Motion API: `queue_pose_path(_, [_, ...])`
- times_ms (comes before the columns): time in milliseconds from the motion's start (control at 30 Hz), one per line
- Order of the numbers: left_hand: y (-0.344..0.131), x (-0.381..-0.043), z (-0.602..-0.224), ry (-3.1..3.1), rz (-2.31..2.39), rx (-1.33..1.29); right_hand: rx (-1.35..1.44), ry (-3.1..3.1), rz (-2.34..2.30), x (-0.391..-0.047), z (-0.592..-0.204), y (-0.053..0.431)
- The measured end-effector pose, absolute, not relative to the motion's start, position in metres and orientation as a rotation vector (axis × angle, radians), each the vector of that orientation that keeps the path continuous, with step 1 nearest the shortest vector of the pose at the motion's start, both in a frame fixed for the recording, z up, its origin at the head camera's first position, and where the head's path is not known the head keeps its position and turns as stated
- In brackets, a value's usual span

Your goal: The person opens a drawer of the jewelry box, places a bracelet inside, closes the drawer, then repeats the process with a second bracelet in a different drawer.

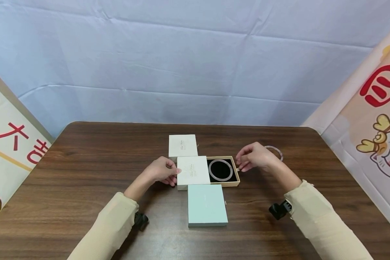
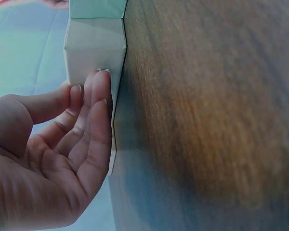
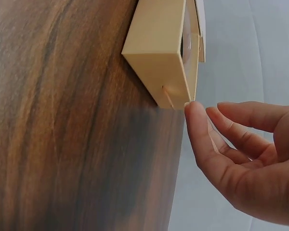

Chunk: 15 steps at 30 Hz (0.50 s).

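If bumped by the loose right hand beside the drawer, could jolt the bracelet inside; if let go by the left hand gripping the white box, could slide.

At six o'clock, open white box and mint box look matt card; table, satiny wood; backdrop, creased cloth

Soft light in the head view, pale glare on the near tabletop! Left wrist view's dimmer, grain blurring; right wrist's shows a smudgy shadow.
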<state>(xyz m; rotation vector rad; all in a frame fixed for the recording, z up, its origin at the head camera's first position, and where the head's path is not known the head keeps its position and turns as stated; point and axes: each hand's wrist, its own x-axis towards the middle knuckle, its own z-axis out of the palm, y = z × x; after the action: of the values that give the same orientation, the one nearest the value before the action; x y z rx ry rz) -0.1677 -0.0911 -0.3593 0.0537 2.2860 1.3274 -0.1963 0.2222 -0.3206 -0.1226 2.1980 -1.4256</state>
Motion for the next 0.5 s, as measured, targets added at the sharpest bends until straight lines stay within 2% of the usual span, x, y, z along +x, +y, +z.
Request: queue_pose_path(500, [-0.091, -0.167, -0.359, 2.276, 1.336, 0.054, -0.106, 2.159, -1.409, -0.200, -0.333, 0.231])
